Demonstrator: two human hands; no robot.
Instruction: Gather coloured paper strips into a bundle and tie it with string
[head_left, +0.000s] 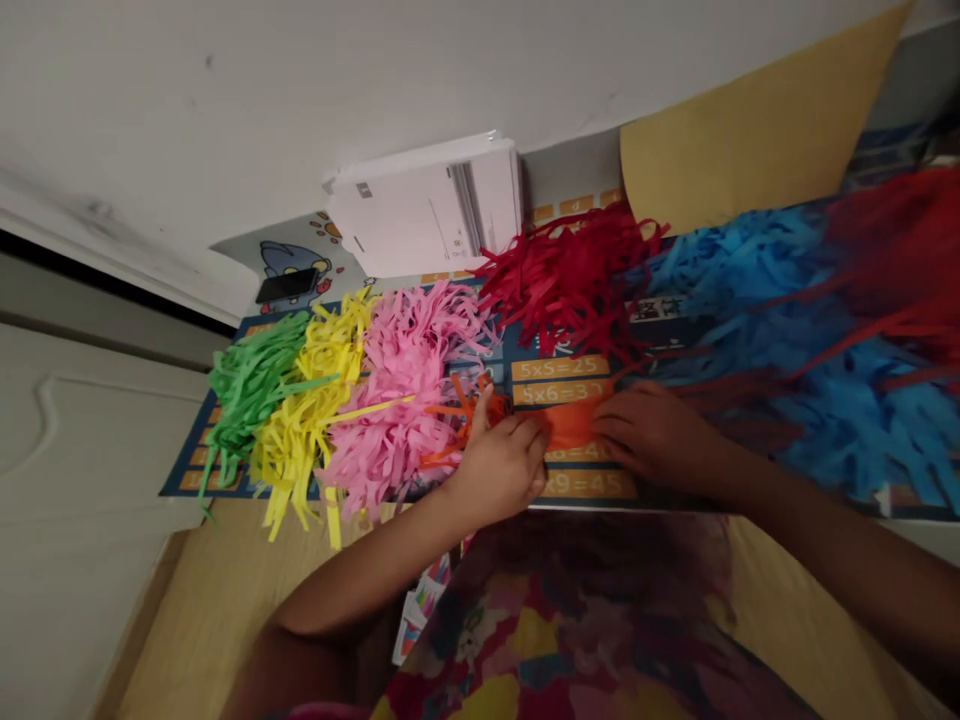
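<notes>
An orange fringed paper tassel (568, 425) lies across the desk in front of me, its flat middle part showing between my hands. My left hand (504, 462) is closed around its left part, with orange strips sticking out beyond the fingers. On the right end of the orange paper, my right hand (649, 430) has its fingers closed, the tips partly blurred. Just left of my left hand rests a pink fringed bundle (409, 390). Beyond my hands is a dark red bundle (570, 275), and blue fringed bundles (772, 300) spread out to the right.
Yellow (319, 370) and green (255, 375) fringed bundles lie at the left. Against the wall stand a white box-like stack (435, 210) and a tan board (757, 125). A black phone-like object (289, 287) sits at the back left. A printed multiplication mat (574, 485) covers the desk.
</notes>
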